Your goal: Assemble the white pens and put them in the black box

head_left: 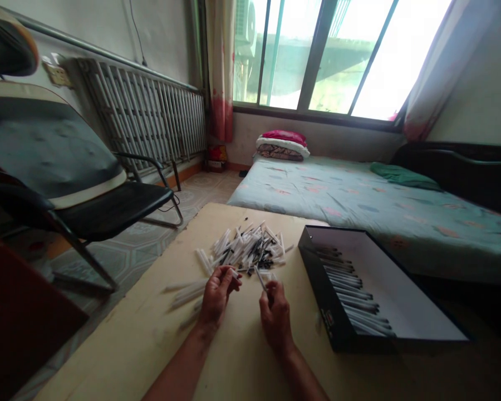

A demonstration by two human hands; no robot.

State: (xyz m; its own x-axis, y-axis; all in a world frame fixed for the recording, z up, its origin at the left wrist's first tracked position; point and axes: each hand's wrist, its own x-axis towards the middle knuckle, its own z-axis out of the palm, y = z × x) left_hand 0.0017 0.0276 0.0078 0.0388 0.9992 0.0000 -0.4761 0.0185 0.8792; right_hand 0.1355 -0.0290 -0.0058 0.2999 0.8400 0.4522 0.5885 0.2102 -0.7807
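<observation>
My right hand (275, 314) is closed around a slim pen (260, 278), whose pale end points up and left towards the pile. Beside it, my left hand (217, 295) pinches a small white pen part (235, 274); the fingers hide most of it. Just beyond both hands lies a loose pile of white pen tubes and black pieces (250, 245). Several pale tubes (188, 292) lie on the table left of my left hand, partly behind the wrist. To the right, a black box (317, 295) with a white inside holds a row of dark-tipped pens (353, 295).
The pale tabletop (121, 334) meets a bed (338, 189) at its far side. A black chair (117, 206) stands on the tiled floor to the left, before a radiator (150, 106). A dark red surface (20, 323) is at lower left.
</observation>
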